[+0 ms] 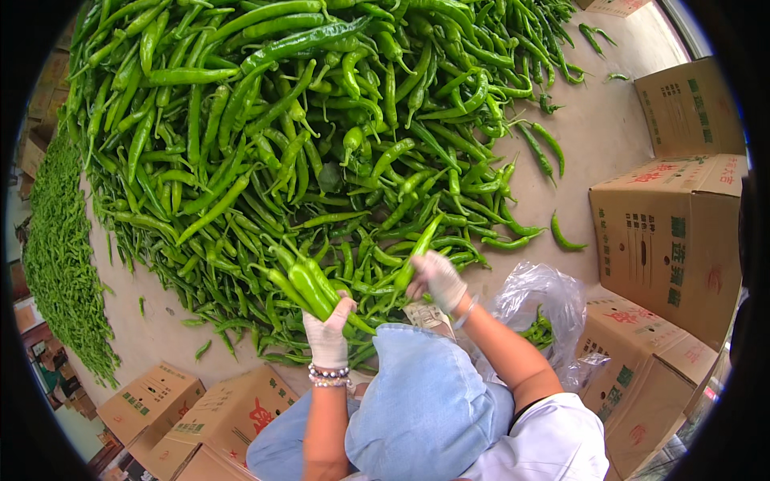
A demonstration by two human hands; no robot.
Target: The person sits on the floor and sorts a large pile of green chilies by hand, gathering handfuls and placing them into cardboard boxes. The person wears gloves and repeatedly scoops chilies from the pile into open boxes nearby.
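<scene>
My left hand [329, 330], in a whitish glove and with beads at the wrist, grips a bunch of long green chili peppers [308, 284]. Their stems point up and left, and one tip sticks out below the fingers. To the right, my gloved right hand [440, 279] is slightly blurred and holds a single green pepper [425, 237] that slants up past the knuckles. Both hands are over the near edge of a large heap of green peppers [337, 132]. Beside my right forearm a clear plastic bag [544, 288] stands open, with some peppers [538, 330] inside.
Printed cardboard boxes [668, 228] line the right side, and more boxes [222, 415] stand at the lower left. Another long heap of small green produce [60, 264] lies at far left. A few loose peppers [563, 233] are scattered on the floor [577, 114].
</scene>
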